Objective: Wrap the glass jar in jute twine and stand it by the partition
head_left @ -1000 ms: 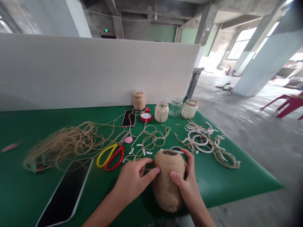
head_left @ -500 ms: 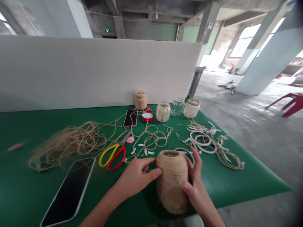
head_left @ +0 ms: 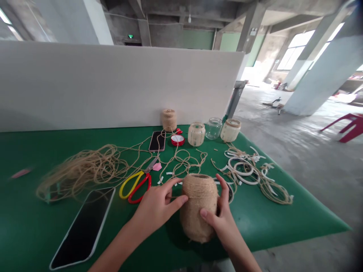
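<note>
We see a rounded jar wrapped in twine [head_left: 199,206], its rough, ribbed coils of tan jute covering it from mouth to base, standing near the front edge of a table covered in smooth green felt [head_left: 28,226]. Our left hand [head_left: 154,207] presses against the jar's left side, thumb laid on the coils and forefinger stretched toward the rim. Our right hand [head_left: 219,213] cups the right side, thumb across the front and fingers curled round the back. Both hands are closed on the jar, holding it between them.

Just left of the left hand lie scissors [head_left: 135,183] with glossy yellow and red loop handles. Farther left, a loose tangle of twine [head_left: 82,170] spreads in fuzzy loops. A flat black phone [head_left: 83,224] lies near the front edge at the left. To the right of the jar lie white curled strips [head_left: 244,166] mixed with twine. At the back, against a plain white board [head_left: 113,83], stand a twine spool [head_left: 169,119], a second dark phone [head_left: 157,141], a red lid [head_left: 177,140], and three small glass jars [head_left: 213,128], the middle one clear.
</note>
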### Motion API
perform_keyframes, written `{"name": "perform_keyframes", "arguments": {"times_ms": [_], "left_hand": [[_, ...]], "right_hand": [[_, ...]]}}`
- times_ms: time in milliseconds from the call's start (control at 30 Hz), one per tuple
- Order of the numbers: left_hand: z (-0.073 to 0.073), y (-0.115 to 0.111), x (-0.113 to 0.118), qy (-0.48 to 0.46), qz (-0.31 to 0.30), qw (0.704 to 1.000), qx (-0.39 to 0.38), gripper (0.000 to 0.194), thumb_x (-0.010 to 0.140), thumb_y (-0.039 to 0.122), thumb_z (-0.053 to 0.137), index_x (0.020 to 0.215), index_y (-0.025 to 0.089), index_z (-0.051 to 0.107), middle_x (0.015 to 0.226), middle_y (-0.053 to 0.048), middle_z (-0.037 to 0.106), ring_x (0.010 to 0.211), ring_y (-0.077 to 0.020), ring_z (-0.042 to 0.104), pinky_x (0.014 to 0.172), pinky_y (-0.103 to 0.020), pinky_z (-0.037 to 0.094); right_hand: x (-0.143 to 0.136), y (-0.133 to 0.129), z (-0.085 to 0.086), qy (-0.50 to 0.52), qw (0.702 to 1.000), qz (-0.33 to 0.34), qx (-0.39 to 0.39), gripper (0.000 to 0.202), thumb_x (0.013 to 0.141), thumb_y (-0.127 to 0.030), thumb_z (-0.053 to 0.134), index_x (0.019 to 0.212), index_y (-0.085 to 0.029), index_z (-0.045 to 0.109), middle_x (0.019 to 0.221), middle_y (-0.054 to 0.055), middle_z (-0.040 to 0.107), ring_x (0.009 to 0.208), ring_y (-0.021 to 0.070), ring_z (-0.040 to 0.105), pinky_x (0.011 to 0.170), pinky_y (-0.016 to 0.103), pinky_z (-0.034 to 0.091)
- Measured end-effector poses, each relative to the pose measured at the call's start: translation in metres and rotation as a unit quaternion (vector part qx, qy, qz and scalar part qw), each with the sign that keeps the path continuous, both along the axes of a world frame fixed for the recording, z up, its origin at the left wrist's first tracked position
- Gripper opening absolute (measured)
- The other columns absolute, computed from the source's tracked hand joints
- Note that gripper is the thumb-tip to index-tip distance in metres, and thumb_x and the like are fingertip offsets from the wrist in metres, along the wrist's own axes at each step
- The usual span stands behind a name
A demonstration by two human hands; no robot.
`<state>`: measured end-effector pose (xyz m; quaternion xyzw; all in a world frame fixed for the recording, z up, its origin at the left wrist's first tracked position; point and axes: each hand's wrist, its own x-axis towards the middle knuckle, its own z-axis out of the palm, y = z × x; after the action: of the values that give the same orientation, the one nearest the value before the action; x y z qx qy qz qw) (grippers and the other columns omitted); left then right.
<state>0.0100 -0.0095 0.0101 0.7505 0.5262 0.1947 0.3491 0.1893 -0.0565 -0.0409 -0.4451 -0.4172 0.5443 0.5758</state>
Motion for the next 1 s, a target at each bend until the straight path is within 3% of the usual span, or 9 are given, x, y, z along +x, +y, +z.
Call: {"name": "perform_keyframes", "arguments": {"times_ms": [300, 567, 700, 833, 1000], "left_hand": [[-0.008, 0.011, -0.011, -0.033, -0.035, 0.997, -0.064, 0.051, 0.079, 0.049, 0.049, 0.12, 0.019, 0.051, 0.055, 0.007, 0.03, 0.051, -0.0098, 0.033, 0.048, -0.021, 0.022], [-0.007, 0.011, -0.011, -0.015, -0.025, 0.999, -0.026, 0.051, 0.078, 0.052, 0.05, 0.117, 0.021, 0.053, 0.055, 0.006, 0.032, 0.051, -0.0104, 0.035, 0.048, -0.021, 0.023], [-0.011, 0.012, -0.01, -0.035, -0.057, 0.995, -0.072, 0.047, 0.079, 0.05, 0.048, 0.113, 0.019, 0.055, 0.057, 0.006, 0.03, 0.051, -0.0097, 0.032, 0.047, -0.021, 0.021], [-0.012, 0.011, -0.008, -0.05, -0.053, 0.993, -0.096, 0.044, 0.079, 0.049, 0.049, 0.109, 0.017, 0.056, 0.056, 0.007, 0.028, 0.051, -0.0093, 0.03, 0.047, -0.021, 0.021], [-0.005, 0.002, -0.001, -0.029, -0.032, 0.997, -0.062, 0.044, 0.079, 0.051, 0.048, 0.107, 0.019, 0.058, 0.053, 0.006, 0.033, 0.05, -0.0099, 0.035, 0.047, -0.02, 0.023]], "right_hand": [[-0.002, 0.003, -0.011, 0.112, 0.991, 0.072, 0.007, 0.098, 0.066, -0.031, 0.072, 0.135, -0.036, 0.003, 0.117, 0.008, 0.054, 0.099, 0.0256, 0.058, 0.087, 0.044, 0.043], [0.0, 0.004, -0.007, 0.128, 0.988, 0.09, -0.006, 0.098, 0.065, -0.032, 0.073, 0.135, -0.034, 0.004, 0.116, 0.008, 0.055, 0.098, 0.0252, 0.058, 0.089, 0.045, 0.041], [0.001, 0.006, -0.006, 0.129, 0.988, 0.084, -0.003, 0.099, 0.063, -0.037, 0.072, 0.135, -0.033, 0.006, 0.118, 0.009, 0.054, 0.1, 0.0265, 0.057, 0.088, 0.045, 0.041], [0.005, 0.002, -0.004, 0.039, 0.995, 0.087, -0.012, 0.1, 0.067, -0.038, 0.069, 0.137, -0.033, -0.003, 0.124, 0.01, 0.048, 0.107, 0.0263, 0.054, 0.092, 0.045, 0.038], [0.002, -0.013, 0.004, -0.122, 0.992, -0.039, 0.01, 0.109, 0.061, -0.039, 0.072, 0.139, -0.03, -0.003, 0.134, 0.011, 0.037, 0.123, 0.029, 0.038, 0.099, 0.046, 0.031]]}}
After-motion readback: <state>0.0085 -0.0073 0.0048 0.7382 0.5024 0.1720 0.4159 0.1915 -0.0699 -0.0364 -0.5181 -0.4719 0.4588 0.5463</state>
